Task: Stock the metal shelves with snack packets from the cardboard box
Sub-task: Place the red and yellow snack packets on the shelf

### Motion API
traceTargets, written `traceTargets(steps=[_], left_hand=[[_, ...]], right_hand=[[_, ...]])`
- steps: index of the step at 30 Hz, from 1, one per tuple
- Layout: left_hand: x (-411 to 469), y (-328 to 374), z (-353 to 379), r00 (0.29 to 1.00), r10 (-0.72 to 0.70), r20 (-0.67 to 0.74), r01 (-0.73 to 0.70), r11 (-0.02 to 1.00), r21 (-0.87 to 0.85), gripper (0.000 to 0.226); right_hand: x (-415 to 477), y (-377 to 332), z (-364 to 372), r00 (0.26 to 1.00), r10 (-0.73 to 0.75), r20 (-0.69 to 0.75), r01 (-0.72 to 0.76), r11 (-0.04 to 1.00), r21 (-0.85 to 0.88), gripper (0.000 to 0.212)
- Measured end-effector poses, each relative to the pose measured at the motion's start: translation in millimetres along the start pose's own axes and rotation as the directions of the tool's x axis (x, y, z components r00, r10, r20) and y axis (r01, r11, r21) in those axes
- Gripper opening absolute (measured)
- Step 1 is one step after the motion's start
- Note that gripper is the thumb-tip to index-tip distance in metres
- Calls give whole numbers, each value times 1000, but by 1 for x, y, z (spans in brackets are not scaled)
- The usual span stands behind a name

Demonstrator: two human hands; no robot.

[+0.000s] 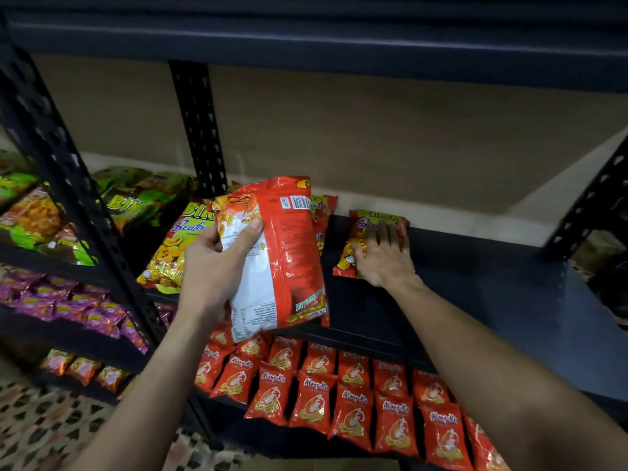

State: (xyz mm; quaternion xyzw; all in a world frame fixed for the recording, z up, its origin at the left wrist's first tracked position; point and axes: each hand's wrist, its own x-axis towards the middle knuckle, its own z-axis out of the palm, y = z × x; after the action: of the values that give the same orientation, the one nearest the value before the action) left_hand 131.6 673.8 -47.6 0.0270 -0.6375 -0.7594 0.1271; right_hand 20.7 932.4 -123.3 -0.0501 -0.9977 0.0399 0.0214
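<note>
Left hand (217,266) grips one red packet (289,253) just above the shelf (475,283) | right hand (384,256) lies flat on one second packet (370,217) on that shelf | lower shelf (258,436) has roughly two rows of small red packets (312,402)

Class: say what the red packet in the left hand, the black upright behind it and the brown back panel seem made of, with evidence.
The red packet looks like glossy plastic film: creased, with bright highlights. The black upright is probably painted metal, matt, with rows of punched holes. The brown back panel may be hardboard or cardboard: flat, dull, so uncertain.
</note>
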Motion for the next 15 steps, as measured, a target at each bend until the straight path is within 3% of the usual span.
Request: traceTargets(steps=[10,15], left_hand=[[4,-18,4,999,-46,23,47,999,-18,31],[5,-15,13,996,-65,67,68,996,-52,23]], right_hand=[[28,-4,-4,1000,-16,-16,17,999,40,72],[22,-3,-12,999,-18,-36,24,987,161,71]])
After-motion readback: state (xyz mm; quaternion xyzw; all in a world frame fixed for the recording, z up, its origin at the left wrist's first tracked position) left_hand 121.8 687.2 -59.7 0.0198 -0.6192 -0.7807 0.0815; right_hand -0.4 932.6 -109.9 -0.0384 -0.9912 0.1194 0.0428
